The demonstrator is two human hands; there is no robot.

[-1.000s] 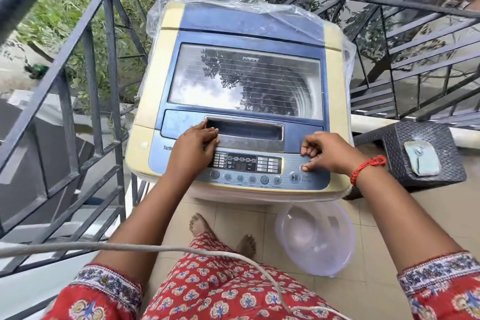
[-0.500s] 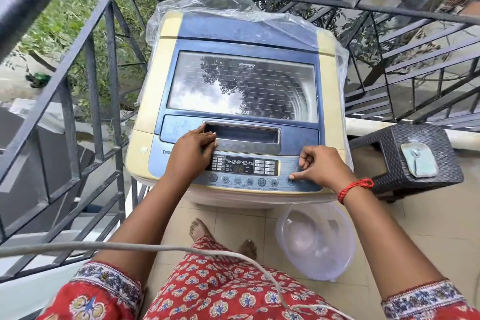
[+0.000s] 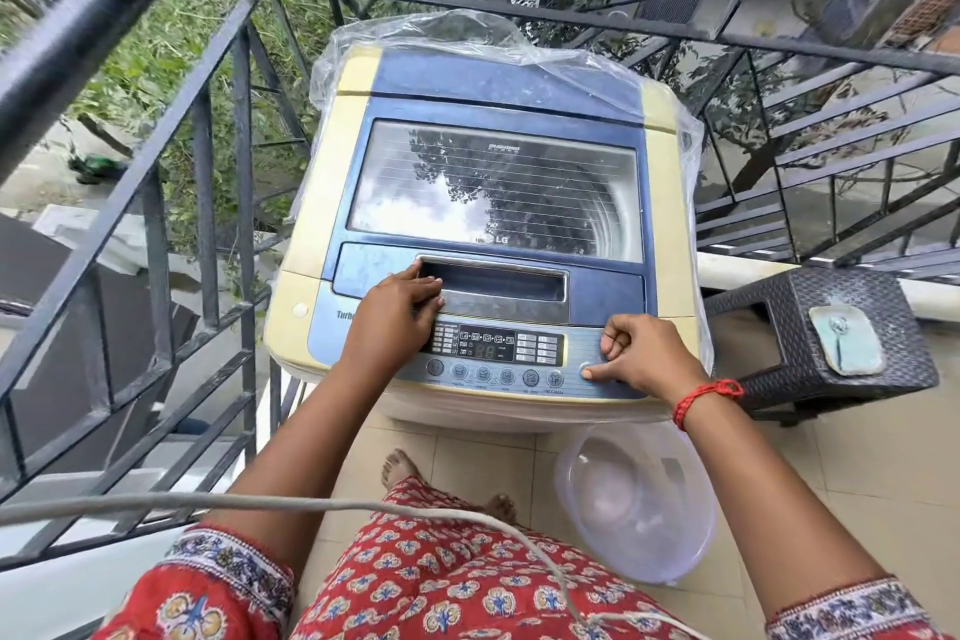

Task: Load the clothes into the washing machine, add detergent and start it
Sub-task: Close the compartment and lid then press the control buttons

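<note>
A blue and cream top-loading washing machine (image 3: 343,203) stands before me with its glass lid (image 3: 493,192) closed. The glass reflects sky and trees, so the drum's contents are hidden. My left hand (image 3: 395,312) rests flat on the left end of the control panel (image 3: 498,359), fingers at the lid handle recess. My right hand (image 3: 639,353) is curled, its thumb tip on the round button at the panel's right end. The display is lit with digits.
A clear plastic basin (image 3: 639,499) lies on the tiled floor at the machine's right foot. A dark wicker stool (image 3: 810,327) with a small green dish stands to the right. Black metal railings (image 3: 208,203) close in left and behind. A grey cable (image 3: 311,504) crosses my lap.
My right hand slid down the panel's right end onto the round button. The display digits lit up. My left hand stayed in place.
</note>
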